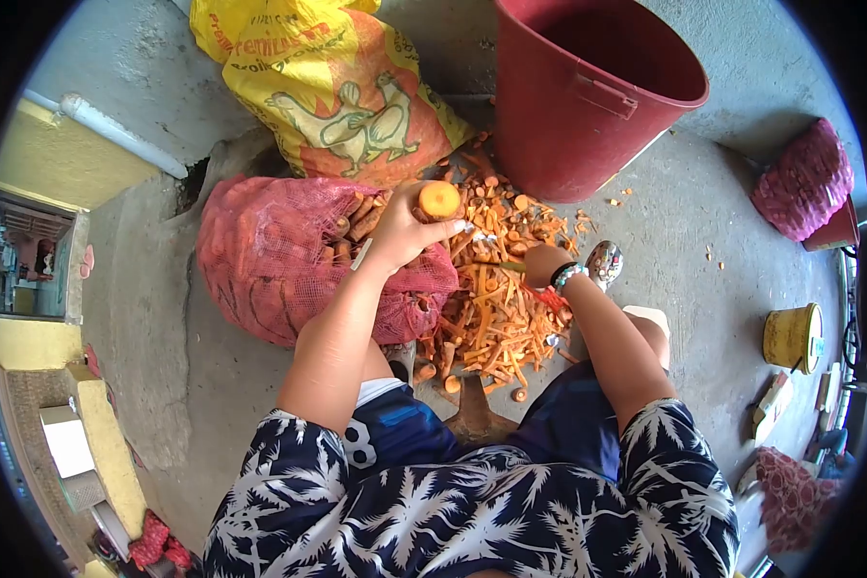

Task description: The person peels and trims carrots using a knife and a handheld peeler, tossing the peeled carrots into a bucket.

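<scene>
My left hand (405,229) is closed around a thick carrot (439,199), whose round cut end faces up toward me. To its right and lower, my right hand (547,264) grips a knife (507,266) with the blade pointing left over the scraps. Below both hands lies a heap of carrot peelings and cut pieces (496,328) on the floor. Close beside my left forearm, a red mesh sack (270,255) lies with its mouth open, and whole carrots (364,217) show inside it.
A tall red bin (573,116) stands behind the heap. Next to it leans a yellow printed sack (356,106). On the right are a purple mesh sack (807,183) and a yellow bucket (792,337). A pipe (125,137) runs along the left wall.
</scene>
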The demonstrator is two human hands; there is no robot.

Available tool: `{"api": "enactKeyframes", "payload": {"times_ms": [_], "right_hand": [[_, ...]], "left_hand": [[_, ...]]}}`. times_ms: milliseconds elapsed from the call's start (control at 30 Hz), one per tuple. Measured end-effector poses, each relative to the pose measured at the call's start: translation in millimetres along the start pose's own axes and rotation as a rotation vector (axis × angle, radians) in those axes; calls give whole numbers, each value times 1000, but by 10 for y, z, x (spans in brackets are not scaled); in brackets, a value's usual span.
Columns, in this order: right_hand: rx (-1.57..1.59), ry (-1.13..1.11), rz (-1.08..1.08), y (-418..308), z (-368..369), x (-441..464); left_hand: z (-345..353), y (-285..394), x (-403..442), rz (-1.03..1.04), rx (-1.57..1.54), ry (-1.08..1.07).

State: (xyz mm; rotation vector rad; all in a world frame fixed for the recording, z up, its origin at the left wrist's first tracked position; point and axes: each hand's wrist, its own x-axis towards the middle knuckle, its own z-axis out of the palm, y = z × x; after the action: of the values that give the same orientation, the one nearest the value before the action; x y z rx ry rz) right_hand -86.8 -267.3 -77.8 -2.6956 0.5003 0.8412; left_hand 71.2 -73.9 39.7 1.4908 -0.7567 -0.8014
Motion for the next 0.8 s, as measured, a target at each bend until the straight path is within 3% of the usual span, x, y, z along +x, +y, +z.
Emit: {"api": "enactKeyframes", "payload": {"times_ms": [67, 133, 167, 233, 433, 600, 733, 800], "right_hand": [[57, 101, -9, -102, -246, -131], [665, 334, -37, -137, -443, -188], [664, 335, -41, -152, -460, -180], [1211, 419, -35, -188, -506, -193], [1495, 510, -200, -397, -766, -542], [1699, 498, -252, -288, -816, -554], [1808, 627, -251, -212, -916, -485], [1855, 628, -265, -167, -993, -483]], "left_hand": [[-18, -13, -11, 69, 135, 60], [-3, 88, -18, -102, -190, 96], [-16, 65, 9, -109, -293, 94], [-47, 11, 33, -145, -473, 66], [18, 195, 35, -177, -1015, 80], [77, 19, 80, -289, -904, 63], [178, 90, 76, -339, -878, 118], [135, -38, 121, -324, -823, 28]]}}
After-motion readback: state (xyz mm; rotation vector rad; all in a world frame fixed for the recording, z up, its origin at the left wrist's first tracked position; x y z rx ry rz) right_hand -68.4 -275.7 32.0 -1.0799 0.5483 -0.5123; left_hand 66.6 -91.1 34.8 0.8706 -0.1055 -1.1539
